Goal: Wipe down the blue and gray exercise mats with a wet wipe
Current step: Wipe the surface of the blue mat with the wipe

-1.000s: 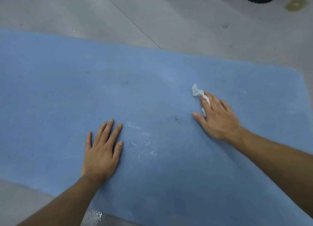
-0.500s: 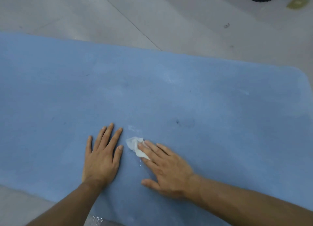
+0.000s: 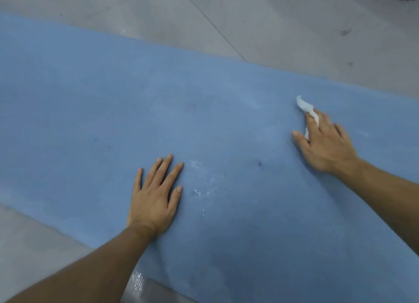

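The blue exercise mat [image 3: 90, 112] lies flat on the gray floor [image 3: 272, 19], and the wiping of it looks to be partway through. The left hand [image 3: 155, 196] rests flat near the mat's near edge, fingers straight and holding nothing, seemingly just bracing. The right hand [image 3: 326, 143] is out toward the mat's right end, fingers extended and pressing the wet wipe [image 3: 305, 106] onto the surface; the wipe's crumpled tip pokes out beyond the fingertips toward the mat's far edge. Whitish streaks [image 3: 204, 187] sit on the mat just right of the left hand, and a dark speck [image 3: 260, 164] lies between the two hands, so I'd say this middle stretch needs more passes. The mat's left portion shows faint smudges too. No gray mat is in sight, so by my reckoning that one is yet to be done.
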